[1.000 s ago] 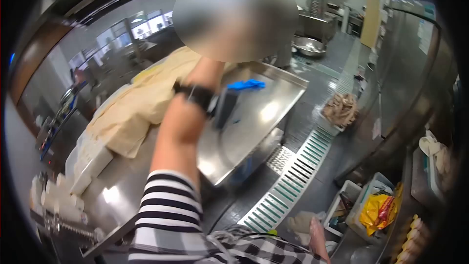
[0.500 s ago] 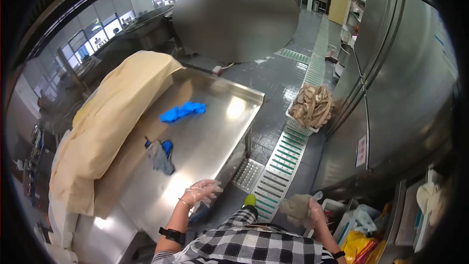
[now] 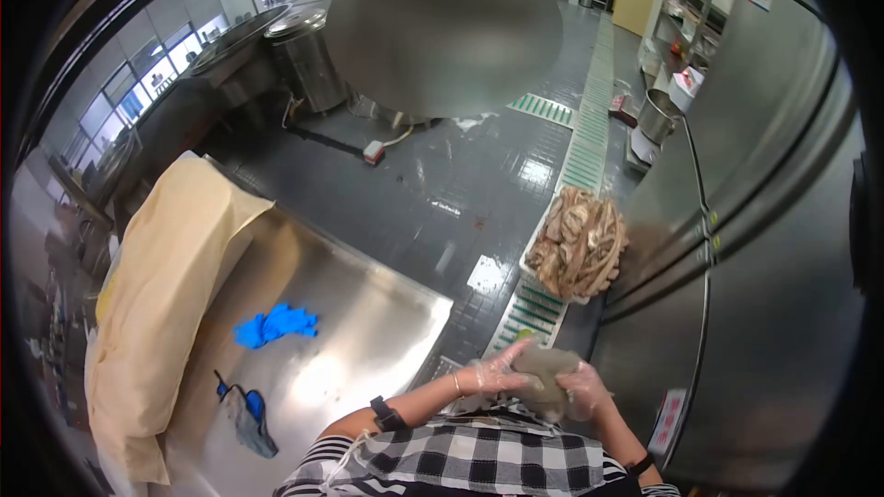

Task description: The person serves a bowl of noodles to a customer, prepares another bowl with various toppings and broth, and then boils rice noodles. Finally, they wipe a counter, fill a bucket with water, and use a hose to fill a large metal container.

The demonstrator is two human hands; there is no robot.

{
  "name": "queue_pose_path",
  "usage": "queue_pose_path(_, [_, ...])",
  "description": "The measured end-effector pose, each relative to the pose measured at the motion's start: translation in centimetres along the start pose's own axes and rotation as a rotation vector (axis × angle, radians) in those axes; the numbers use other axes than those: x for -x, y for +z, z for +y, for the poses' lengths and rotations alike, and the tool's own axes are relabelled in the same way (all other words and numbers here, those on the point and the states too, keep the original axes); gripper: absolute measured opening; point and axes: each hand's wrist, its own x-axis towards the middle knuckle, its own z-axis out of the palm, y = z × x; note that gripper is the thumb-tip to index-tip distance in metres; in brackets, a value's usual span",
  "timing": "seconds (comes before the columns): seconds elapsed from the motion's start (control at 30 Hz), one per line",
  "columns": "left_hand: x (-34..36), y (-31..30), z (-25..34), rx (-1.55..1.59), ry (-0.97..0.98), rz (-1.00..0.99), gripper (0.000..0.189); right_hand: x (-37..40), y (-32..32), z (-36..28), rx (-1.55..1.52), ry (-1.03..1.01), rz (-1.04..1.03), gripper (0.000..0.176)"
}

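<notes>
In front of the checked apron, a folded grey-beige cloth point(image 3: 543, 375) is between my two hands. My right hand point(image 3: 586, 390), in a clear plastic glove, grips its right side. My left hand point(image 3: 499, 371), also in a clear glove, has its fingers on the left side, with the fingertips partly hidden against the cloth. On the steel table point(image 3: 368, 331) to the left lie a blue glove point(image 3: 276, 325) and a grey and blue glove-like piece point(image 3: 247, 421).
A beige cloth point(image 3: 175, 294) covers a long shape on the table's left. Ahead on the floor, a white basket holds brownish, meat-like strips point(image 3: 580, 244) beside the drain grating point(image 3: 529, 313). Steel cabinet doors point(image 3: 764, 248) stand on the right; a metal pot point(image 3: 657, 116) is farther back.
My left hand has moved right, from beside the table to the cloth. The right hand has brought the cloth inward. The view has shifted, showing more floor beyond the table.
</notes>
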Motion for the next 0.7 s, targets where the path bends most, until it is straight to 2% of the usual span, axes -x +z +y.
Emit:
queue_pose_path(0.03, [-2.6, -1.3, 2.0, 0.057, -0.092, -0.017, 0.070, -2.7, -0.1, -3.1, -0.262, 0.108, -0.020, 0.039])
queue_pose_path(0.07, [-5.1, -2.6, 2.9, 0.117, -0.186, -0.034, 0.070, -5.5, -1.4, -4.2, -0.277, 0.114, -0.063, 0.044])
queue_pose_path(0.1, [-7.5, -4.0, 2.4, 0.115, -0.180, -0.017, 0.070, -8.4, -2.8, -5.7, -0.266, 0.111, -0.078, 0.044])
queue_pose_path(0.17, [-11.7, -6.9, 1.9, 0.104, -0.397, 0.080, 0.065, -13.8, -5.8, -8.6, 0.209, 0.124, -0.096, 0.042])
queue_pose_path(0.2, [-13.5, -8.0, 2.0, 0.121, -0.468, 0.146, 0.062, -16.4, -7.3, -8.9, 0.237, 0.029, -0.117, 0.042])
queue_pose_path(0.23, [-14.8, -9.1, 2.1, 0.128, -0.482, 0.153, 0.062, -19.0, -8.4, -9.0, 0.233, 0.040, -0.129, 0.042])
queue_pose_path(0.3, [-17.1, -11.2, 2.2, 0.144, -0.575, 0.292, 0.059, -23.8, -10.0, -10.7, 0.366, 0.076, -0.252, 0.042])
queue_pose_path(0.33, [-17.6, -12.2, 1.0, 0.159, -0.581, 0.299, 0.059, -25.3, -10.3, -11.8, 0.159, -0.036, -0.287, 0.046])
queue_pose_path(0.37, [-17.6, -13.0, -1.3, 0.126, -0.594, 0.406, 0.058, -27.7, -10.7, -12.0, 0.165, -0.024, -0.297, 0.046])
queue_pose_path(0.4, [-18.3, -14.3, -1.2, 0.087, -0.607, 0.512, 0.057, -30.7, -11.0, -11.5, 0.246, -0.101, -0.363, 0.048])
queue_pose_path(0.43, [-18.6, -15.4, -0.7, 0.247, -0.579, 0.641, 0.056, -33.2, -11.3, -11.4, 0.323, -0.182, -0.428, 0.050])
queue_pose_path(0.47, [-19.4, -16.8, 1.2, 0.405, -0.546, 0.768, 0.056, -35.1, -11.4, -13.0, 0.321, -0.179, -0.436, 0.050])
queue_pose_path(0.53, [-20.0, -20.1, -0.7, 0.345, -0.524, 0.936, 0.049, -39.2, -11.7, -16.9, 0.515, -0.206, -0.533, 0.053])
queue_pose_path(0.57, [-20.1, -22.0, -1.9, 0.326, -0.527, 1.018, 0.044, -41.1, -12.2, -16.9, 0.507, -0.205, -0.539, 0.053])
queue_pose_path(0.63, [-22.1, -26.4, -0.8, 0.594, -0.417, 1.079, 0.040, -45.6, -12.8, -17.0, 0.484, -0.153, -0.559, 0.054])
queue_pose_path(0.7, [-24.2, -30.6, -0.8, 0.696, -0.366, 1.110, 0.039, -49.6, -14.0, -17.3, 0.450, -0.107, -0.580, 0.054])
